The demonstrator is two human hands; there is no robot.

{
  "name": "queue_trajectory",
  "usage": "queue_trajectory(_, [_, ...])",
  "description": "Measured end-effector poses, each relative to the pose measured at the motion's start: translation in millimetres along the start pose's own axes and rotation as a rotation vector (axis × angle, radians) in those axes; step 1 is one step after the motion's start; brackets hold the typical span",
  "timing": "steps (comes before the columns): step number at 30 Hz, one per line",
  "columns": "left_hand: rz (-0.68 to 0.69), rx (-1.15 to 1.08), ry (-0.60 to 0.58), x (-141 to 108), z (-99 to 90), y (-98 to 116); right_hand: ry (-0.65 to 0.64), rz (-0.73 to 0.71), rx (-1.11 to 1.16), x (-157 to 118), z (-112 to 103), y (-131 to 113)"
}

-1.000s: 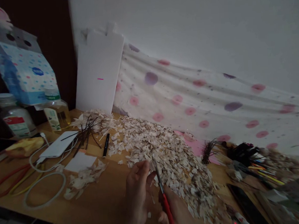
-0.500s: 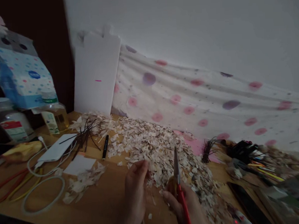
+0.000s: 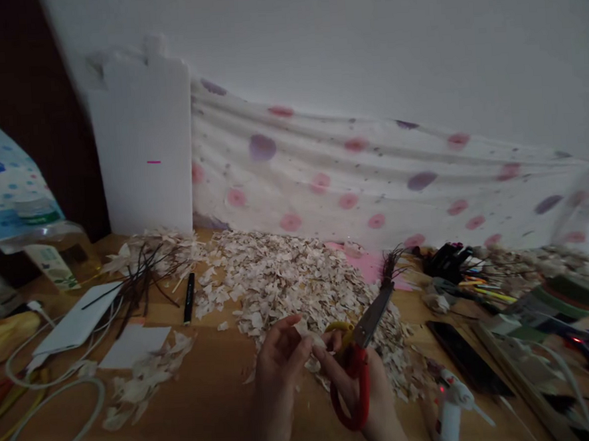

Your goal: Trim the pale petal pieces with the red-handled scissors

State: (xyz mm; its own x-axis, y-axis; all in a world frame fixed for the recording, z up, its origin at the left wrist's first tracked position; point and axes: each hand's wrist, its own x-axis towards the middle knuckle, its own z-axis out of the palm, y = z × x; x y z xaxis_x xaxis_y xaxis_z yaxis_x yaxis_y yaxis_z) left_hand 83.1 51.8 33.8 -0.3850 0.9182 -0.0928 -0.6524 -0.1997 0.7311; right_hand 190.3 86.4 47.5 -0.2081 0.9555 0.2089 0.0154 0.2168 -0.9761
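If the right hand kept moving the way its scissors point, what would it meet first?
Probably the dark twig bundle beyond the flake pile; the right hand aims its scissors up-right, though depth is unclear.

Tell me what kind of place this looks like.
Probably a home craft table: the right hand holds red-handled scissors beside a heap of pale cut scraps, with a glue gun and coloured pens nearby.

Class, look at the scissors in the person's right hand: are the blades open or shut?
Shut. The scissors show one single closed blade pointing up and right from the red handles in the right hand; no gap between blades shows.
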Motion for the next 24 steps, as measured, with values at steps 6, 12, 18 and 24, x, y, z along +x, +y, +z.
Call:
queue_trajectory(6, [0.007,0.115,0.022,0.7,1.1,2.9,0.022,-0.025,0.016,2.0,-3.5,-4.6])
queue_trajectory(12, [0.045,0.264,-0.092,2.2,0.7,4.0,0.036,-0.055,0.053,4.4,-9.4,-5.8])
queue_trajectory(18, [-0.035,0.360,-0.205,1.4,-6.7,10.5,0.015,-0.083,0.041,5.5,-9.2,-5.1])
queue_trajectory(24, [-0.065,0.314,-0.126,1.9,-5.7,17.7,0.034,-0.095,0.008,7.6,-10.2,-2.5])
